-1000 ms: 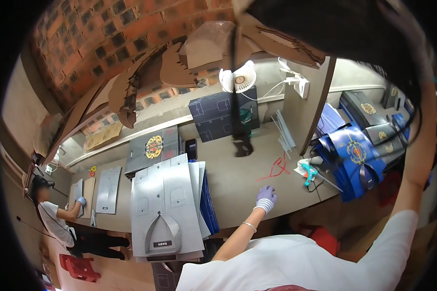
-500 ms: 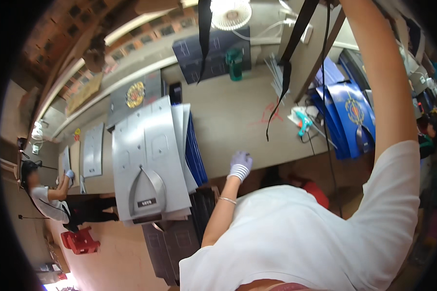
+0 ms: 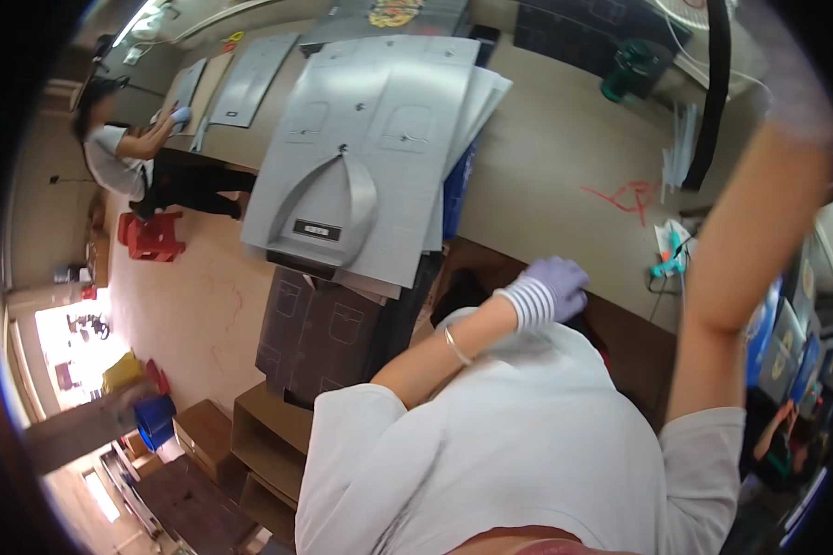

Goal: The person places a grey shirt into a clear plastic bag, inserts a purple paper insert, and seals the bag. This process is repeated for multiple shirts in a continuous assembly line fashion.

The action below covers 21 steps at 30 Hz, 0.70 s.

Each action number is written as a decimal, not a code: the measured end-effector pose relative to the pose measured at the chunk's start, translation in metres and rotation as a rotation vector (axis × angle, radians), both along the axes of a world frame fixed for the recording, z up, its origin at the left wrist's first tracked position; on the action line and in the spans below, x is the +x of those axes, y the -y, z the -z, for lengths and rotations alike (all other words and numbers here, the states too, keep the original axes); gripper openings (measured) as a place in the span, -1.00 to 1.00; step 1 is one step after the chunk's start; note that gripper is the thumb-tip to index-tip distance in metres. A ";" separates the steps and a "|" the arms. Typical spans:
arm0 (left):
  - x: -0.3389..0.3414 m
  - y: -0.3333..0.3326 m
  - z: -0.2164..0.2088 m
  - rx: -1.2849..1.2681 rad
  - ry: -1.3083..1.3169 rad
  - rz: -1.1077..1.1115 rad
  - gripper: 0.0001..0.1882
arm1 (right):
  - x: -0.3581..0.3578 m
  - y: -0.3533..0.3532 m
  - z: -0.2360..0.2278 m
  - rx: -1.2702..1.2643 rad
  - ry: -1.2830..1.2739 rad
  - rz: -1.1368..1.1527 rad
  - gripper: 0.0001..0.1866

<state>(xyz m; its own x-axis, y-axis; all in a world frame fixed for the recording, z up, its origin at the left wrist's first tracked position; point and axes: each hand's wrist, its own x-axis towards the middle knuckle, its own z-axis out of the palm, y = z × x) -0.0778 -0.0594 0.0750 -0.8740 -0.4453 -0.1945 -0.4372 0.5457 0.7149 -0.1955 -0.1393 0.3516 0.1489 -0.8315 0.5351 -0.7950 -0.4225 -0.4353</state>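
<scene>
My left hand (image 3: 553, 289), in a lavender glove with a striped cuff, is over the near edge of the workbench (image 3: 565, 199), close to my shirt front. Its fingers are curled in, and what they may hold is hidden. Raised high at the upper right, my right hand (image 3: 799, 88) is smeared by motion, so its fingers cannot be made out. A black strap (image 3: 713, 102) hangs beside that arm. To the left of my left hand lies a stack of grey shirt-shaped sheets (image 3: 403, 111), the top one with a raised collar shape. Blue sheets (image 3: 458, 190) show underneath.
A teal glue gun (image 3: 666, 265) and thin pale strips (image 3: 680, 148) lie on the right of the bench. A green bottle (image 3: 627, 69) stands at the back. At far left a person (image 3: 125, 153) works at the bench, near a red stool (image 3: 151, 236). Cardboard boxes (image 3: 268, 430) stand lower left.
The view has swung, shifting the bench and the stack up and to the right. My left hand has come away from the bench edge toward my body. My right hand has come into view.
</scene>
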 end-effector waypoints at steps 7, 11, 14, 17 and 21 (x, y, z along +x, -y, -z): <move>0.093 0.017 -0.120 -0.081 -0.504 -0.049 -0.69 | 0.028 0.014 0.119 -0.082 0.289 -0.257 -0.92; 0.058 0.026 -0.149 -0.029 -0.696 -0.232 -0.75 | -0.012 -0.013 0.060 -0.165 0.130 -0.354 -0.86; 0.025 0.022 -0.153 -0.067 -0.671 -0.240 -0.74 | -0.034 -0.044 0.002 -0.340 -0.035 -0.337 -0.85; -0.009 0.016 -0.156 0.067 -0.799 -0.189 -0.69 | -0.073 -0.058 -0.042 -0.599 -0.145 -0.101 -0.90; -0.031 0.016 -0.169 0.080 -0.834 -0.142 -0.65 | -0.172 -0.105 -0.121 -0.696 -0.616 0.472 -0.65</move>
<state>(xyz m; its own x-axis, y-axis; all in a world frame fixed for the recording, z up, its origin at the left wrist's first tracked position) -0.1083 -0.0758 0.2438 -0.6823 -0.5741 0.4527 0.1891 0.4595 0.8678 -0.3676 -0.0347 0.4730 0.2986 -0.4125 0.8606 -0.9465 -0.0127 0.3223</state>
